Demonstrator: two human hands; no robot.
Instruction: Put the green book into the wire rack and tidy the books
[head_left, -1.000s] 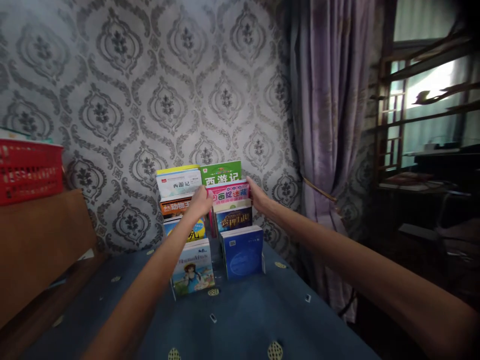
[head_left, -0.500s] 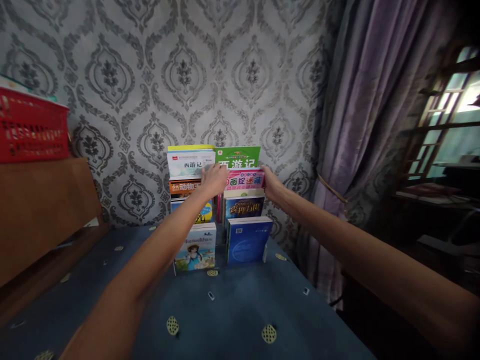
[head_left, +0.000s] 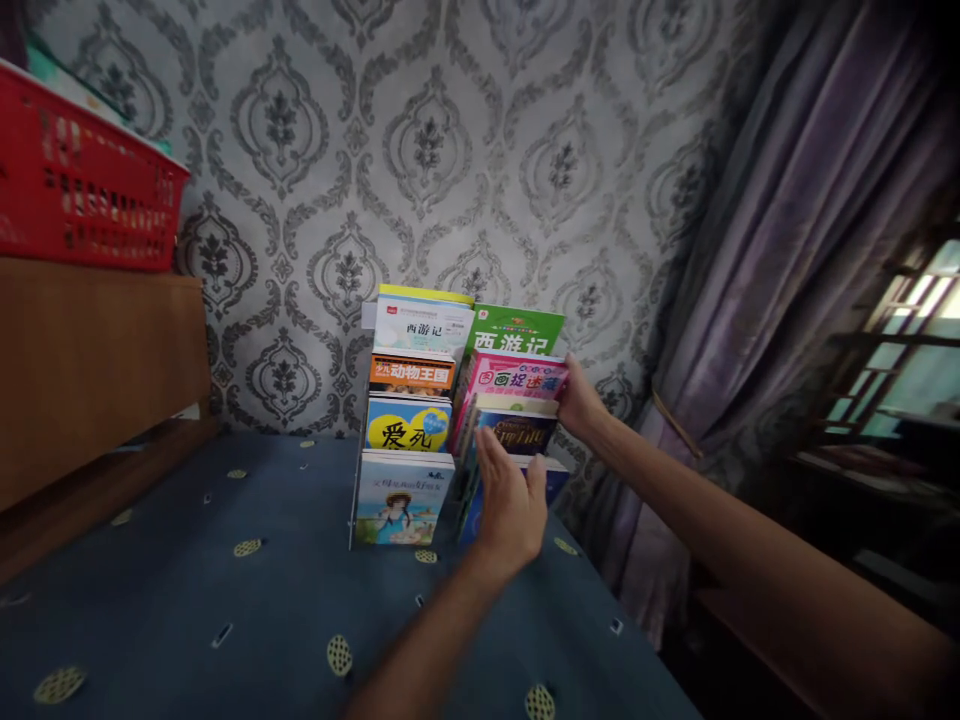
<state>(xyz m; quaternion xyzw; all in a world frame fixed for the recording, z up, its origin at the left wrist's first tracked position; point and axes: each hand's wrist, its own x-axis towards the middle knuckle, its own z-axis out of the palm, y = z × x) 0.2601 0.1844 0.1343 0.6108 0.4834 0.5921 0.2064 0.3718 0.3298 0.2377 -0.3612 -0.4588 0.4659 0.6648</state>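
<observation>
A tiered rack of books [head_left: 409, 440] stands on a blue patterned tabletop [head_left: 187, 600], close against the wallpapered wall [head_left: 420, 160]. The right hand [head_left: 581, 403] grips the right edge of the pink-covered book [head_left: 517, 378] in the rack's right column, second tier from the top, fingers curled round its side. The left hand [head_left: 510, 500] is open with fingers spread and pointing up, held flat in front of the lower right books; it covers most of the blue book [head_left: 556, 478] at the bottom and reaches the dark-covered book [head_left: 517, 436] above it. Whether the palm presses on them cannot be told. The left column of four books stands free of both hands. To the right, the tabletop's edge falls off near a purple curtain [head_left: 787, 250]. To the left lies broad bare cloth, then a wooden cabinet [head_left: 90, 370] bearing a red basket [head_left: 82, 180].
</observation>
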